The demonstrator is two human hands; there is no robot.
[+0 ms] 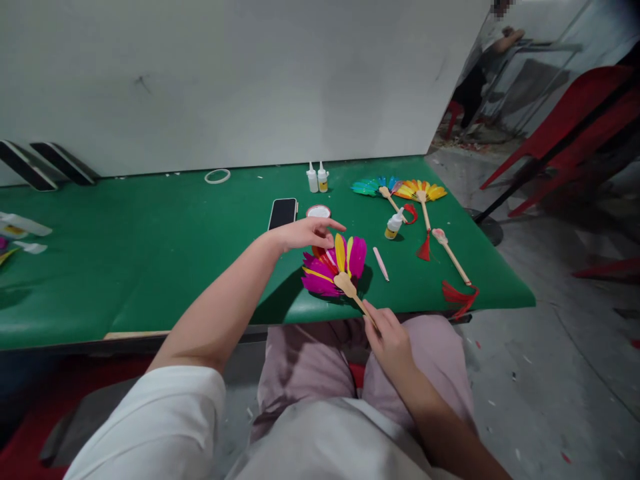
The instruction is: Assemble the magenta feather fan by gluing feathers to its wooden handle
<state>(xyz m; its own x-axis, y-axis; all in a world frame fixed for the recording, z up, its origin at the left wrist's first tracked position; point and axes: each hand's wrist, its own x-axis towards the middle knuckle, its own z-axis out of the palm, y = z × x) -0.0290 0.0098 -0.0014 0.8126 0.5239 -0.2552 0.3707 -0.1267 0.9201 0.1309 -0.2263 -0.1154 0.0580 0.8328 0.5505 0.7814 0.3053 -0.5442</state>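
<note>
In front of me at the table's near edge is a feather fan (345, 283) with magenta, yellow and red feathers on a pale wooden head. My right hand (393, 340) is closed round its thin wooden handle. Over the upper left feathers reaches my left hand (313, 233), index finger stretched out and thumb apart, its fingertips close to or touching the feathers. Whether they touch, I cannot tell. A pale pink pair of tweezers (381, 263) lies right of the fan. Behind it stands a small glue bottle (394, 225), and a round white lid or dish (319, 211) sits beyond my left hand.
On the green table (200, 267) lie a phone (283, 213), a white ring (217, 176), a blue-green fan (370, 187), a yellow fan (423, 191) and a bare fan handle (453, 257) with red tassel. Two glue bottles (318, 179) stand near the white panel (250, 80).
</note>
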